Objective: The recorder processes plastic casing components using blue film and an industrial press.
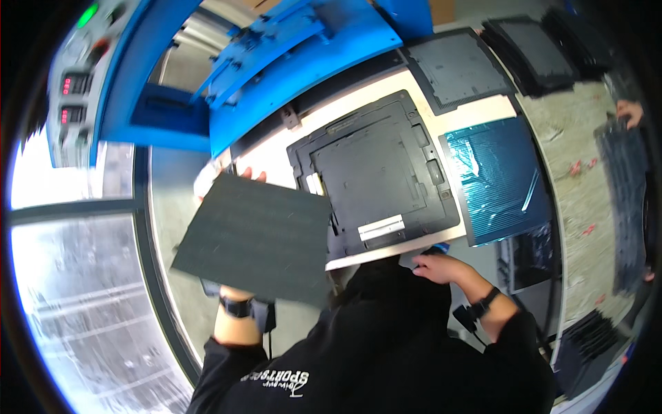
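My left hand (254,175) grips a thin dark grey rectangular panel (255,234), raised and tilted at the left of the worktable. Fingertips show over its far edge; the panel hides the rest of the hand. Beside it, a black moulded frame-like fixture (372,172) lies on the pale tabletop, with a recessed middle and a white label strip on its near side. My right hand (440,268) is by the table's near edge, fingers stretched toward the left, with nothing visible in them. A shiny blue film-covered ribbed sheet (496,183) lies to the right of the fixture.
A blue press machine (303,62) stands at the far side, its control panel (79,90) at the far left. Flat black panels (458,69) and stacked ones (531,55) lie at the far right. Another person's hand (629,112) holds a dark piece at the right edge.
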Demonstrator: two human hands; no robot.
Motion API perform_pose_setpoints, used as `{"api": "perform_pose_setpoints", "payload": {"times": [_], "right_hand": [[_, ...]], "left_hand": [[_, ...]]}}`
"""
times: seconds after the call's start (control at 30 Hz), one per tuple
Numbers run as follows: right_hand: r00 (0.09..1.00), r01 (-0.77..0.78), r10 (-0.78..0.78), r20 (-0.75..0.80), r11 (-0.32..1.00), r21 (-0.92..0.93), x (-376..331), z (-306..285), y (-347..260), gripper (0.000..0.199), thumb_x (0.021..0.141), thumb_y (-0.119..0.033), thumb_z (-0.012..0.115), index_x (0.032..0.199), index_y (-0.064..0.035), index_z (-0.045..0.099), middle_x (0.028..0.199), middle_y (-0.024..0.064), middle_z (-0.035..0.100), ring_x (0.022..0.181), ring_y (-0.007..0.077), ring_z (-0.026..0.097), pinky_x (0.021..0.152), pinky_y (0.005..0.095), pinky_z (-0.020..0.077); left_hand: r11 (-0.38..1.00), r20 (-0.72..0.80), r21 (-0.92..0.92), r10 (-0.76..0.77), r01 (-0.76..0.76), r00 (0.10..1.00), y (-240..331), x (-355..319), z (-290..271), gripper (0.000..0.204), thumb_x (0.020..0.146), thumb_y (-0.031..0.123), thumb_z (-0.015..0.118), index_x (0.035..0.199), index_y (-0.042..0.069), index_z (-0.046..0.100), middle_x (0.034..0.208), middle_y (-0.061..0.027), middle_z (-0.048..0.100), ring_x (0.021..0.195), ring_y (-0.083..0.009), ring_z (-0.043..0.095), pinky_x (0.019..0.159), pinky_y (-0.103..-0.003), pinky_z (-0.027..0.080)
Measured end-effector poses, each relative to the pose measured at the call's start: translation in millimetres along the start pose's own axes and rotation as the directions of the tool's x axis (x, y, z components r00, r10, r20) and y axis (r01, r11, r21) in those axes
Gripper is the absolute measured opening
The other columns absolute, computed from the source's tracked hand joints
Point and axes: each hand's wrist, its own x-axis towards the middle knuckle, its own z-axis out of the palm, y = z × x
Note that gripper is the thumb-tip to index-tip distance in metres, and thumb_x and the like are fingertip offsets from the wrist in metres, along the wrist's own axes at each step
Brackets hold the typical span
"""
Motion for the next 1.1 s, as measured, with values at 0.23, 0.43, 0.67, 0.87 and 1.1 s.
{"api": "perform_pose_setpoints", "payload": {"times": [0.23,0.43,0.67,0.87,1.1], "right_hand": [[0.999,-0.02,-0.018,0.031,0.443,0.896,-10.7,-131.1,-163.3,0.072,0.093,-0.017,0.059,0.148,-0.0114,0.013,0.116,0.0113,0.055,0.094,0.0184,0.06,0.077,0.0371,0.055],[0.948,0.178,0.047,-0.316,0.743,0.645,16.4,-176.0,-177.3,0.066,0.087,-0.016,0.066,0.143,-0.0103,0.032,0.109,0.0157,0.058,0.081,0.0122,0.059,0.044,0.0241,0.0479],[0.801,0.1,-0.278,-0.531,0.936,-0.338,55.2,-162.6,-115.6,0.045,0.08,-0.011,0.068,0.123,-0.0072,0.055,0.121,0.0201,0.054,0.108,0.0369,0.056,0.092,0.0393,0.0455],[0.737,0.073,-0.568,-0.366,0.605,-0.793,60.7,-132.2,-114.5,0.031,0.08,-0.012,0.06,0.109,-0.0025,0.063,0.125,0.017,0.054,0.119,0.0356,0.048,0.102,0.0441,0.0378],[0.897,0.051,-0.401,-0.187,0.512,-0.857,63.5,-141.6,-131.2,0.037,0.086,-0.017,0.05,0.116,0.0047,0.057,0.126,0.0213,0.054,0.123,0.0379,0.046,0.107,0.0458,0.0328]], "left_hand": [[0.969,-0.01,-0.231,0.09,-0.09,0.996,-38.4,-9.8,28.3,0.055,0.099,0.049,0.035,0.144,0.018,0.032,0.132,-0.0124,0.047,0.12,-0.0289,0.048,0.101,-0.045,0.041],[0.963,0.024,0.108,0.247,-0.248,0.969,-27.1,0.4,-14.8,0.055,0.097,0.03,0.05,0.146,0.015,0.028,0.143,-0.0106,0.039,0.127,-0.0246,0.043,0.106,-0.039,0.036],[-0.246,0.594,0.768,-0.073,-0.591,0.801,-81.5,-7.2,-51.1,0.049,0.086,0.038,0.062,0.131,0.018,0.054,0.14,-0.014,0.043,0.134,-0.0363,0.034,0.109,-0.051,0.028],[-0.348,0.587,0.709,-0.191,-0.614,0.787,-112.4,-4.7,-67.5,0.061,0.088,0.055,0.05,0.138,0.02,0.045,0.148,-0.0144,0.032,0.139,-0.0348,0.024,0.113,-0.051,0.016],[-0.342,0.565,0.708,-0.249,-0.618,0.786,-115.8,-10.0,-56.8,0.068,0.089,0.056,0.047,0.14,0.011,0.042,0.149,-0.0202,0.027,0.141,-0.0348,0.02,0.113,-0.051,0.014]]}}
